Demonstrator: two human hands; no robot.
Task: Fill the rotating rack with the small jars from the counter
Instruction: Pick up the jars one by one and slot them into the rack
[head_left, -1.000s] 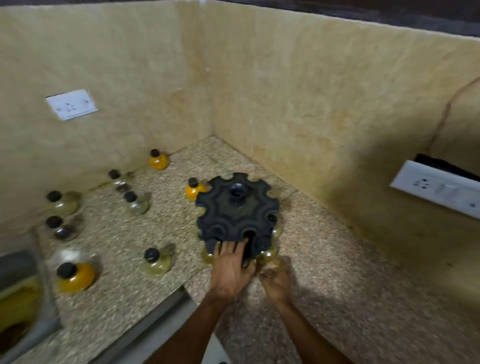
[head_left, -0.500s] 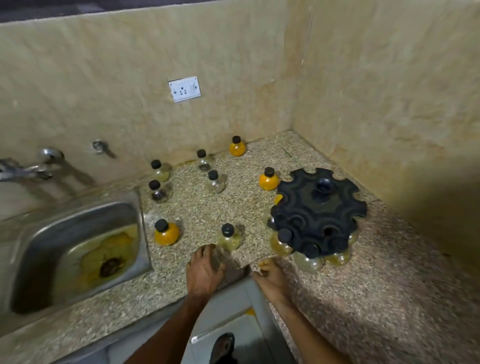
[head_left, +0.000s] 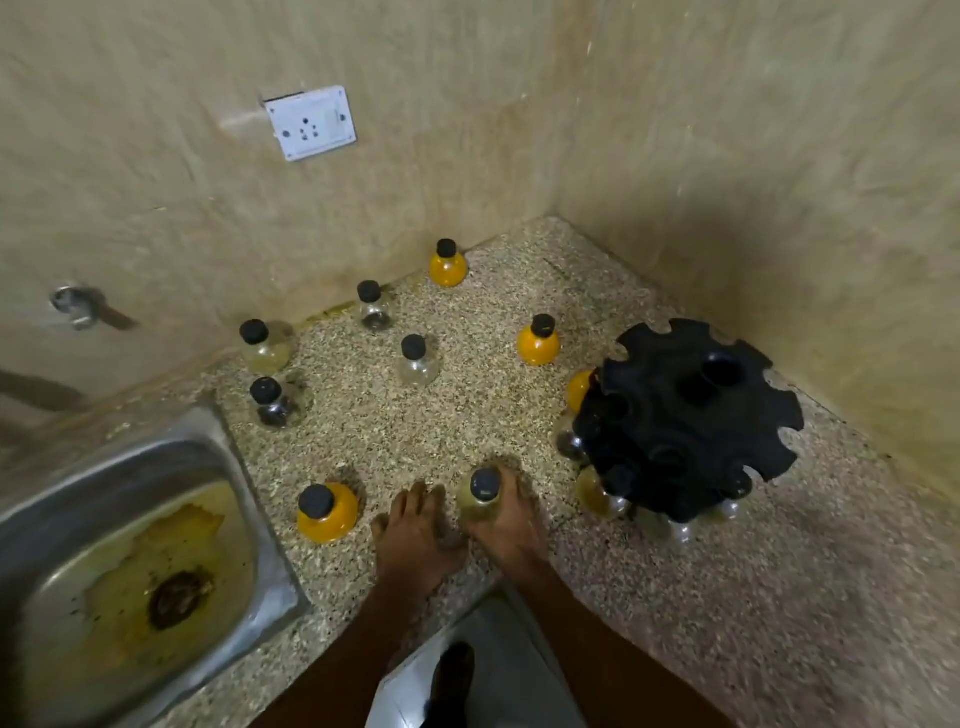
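Note:
The black rotating rack (head_left: 691, 421) stands near the right wall, with several jars hanging in its lower slots. My right hand (head_left: 511, 525) grips a pale yellow jar with a black cap (head_left: 482, 493) standing on the counter left of the rack. My left hand (head_left: 415, 538) rests flat on the counter just left of that jar. Loose jars stand on the speckled counter: orange ones (head_left: 327, 512) (head_left: 539, 343) (head_left: 448, 265), clear ones (head_left: 415, 361) (head_left: 374, 309), a pale one (head_left: 262, 345) and a dark one (head_left: 272, 402). Another orange jar (head_left: 579, 389) shows partly behind the rack.
A steel sink (head_left: 228, 467) is sunk into the counter at the left. Tiled walls close the corner behind and to the right, with a white socket (head_left: 310, 123) and a metal wall fitting (head_left: 78, 306). The counter's front edge (head_left: 457, 587) runs just below my hands.
Both hands have left the rack and moved left to the front of the counter. My right hand has taken hold of the pale yellow jar. The view has swung left.

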